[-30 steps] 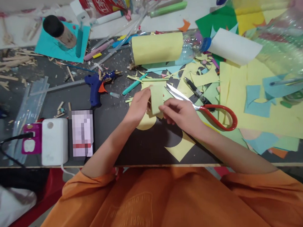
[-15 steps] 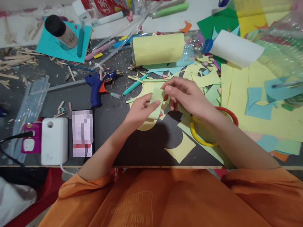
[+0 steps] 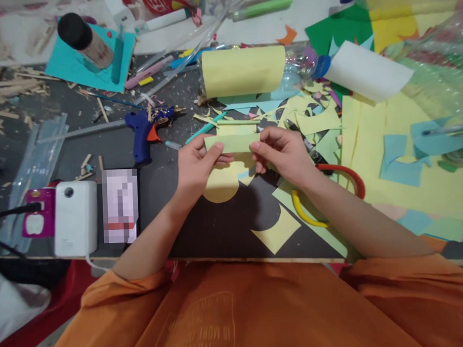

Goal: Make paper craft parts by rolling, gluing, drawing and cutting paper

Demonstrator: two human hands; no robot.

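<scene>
A pale green paper strip (image 3: 232,142) is stretched level between my two hands above the dark table (image 3: 218,229). My left hand (image 3: 196,164) pinches its left end, and my right hand (image 3: 284,154) pinches its right end. Under the strip lies a yellow paper piece with a rounded lower edge (image 3: 221,184). The scissors (image 3: 323,188), with one red and one yellow handle loop, lie on the table under my right wrist, blades hidden.
A blue glue gun (image 3: 146,128) lies left of my hands. A white charger block (image 3: 75,217) and a phone (image 3: 119,205) sit at the near left edge. A yellow-wrapped bottle (image 3: 243,72), paper sheets (image 3: 405,152) and scraps crowd the far side and right.
My right hand let go of the scissors, which now lie on the table. The paper piece was turned from upright to a level strip held at both ends.
</scene>
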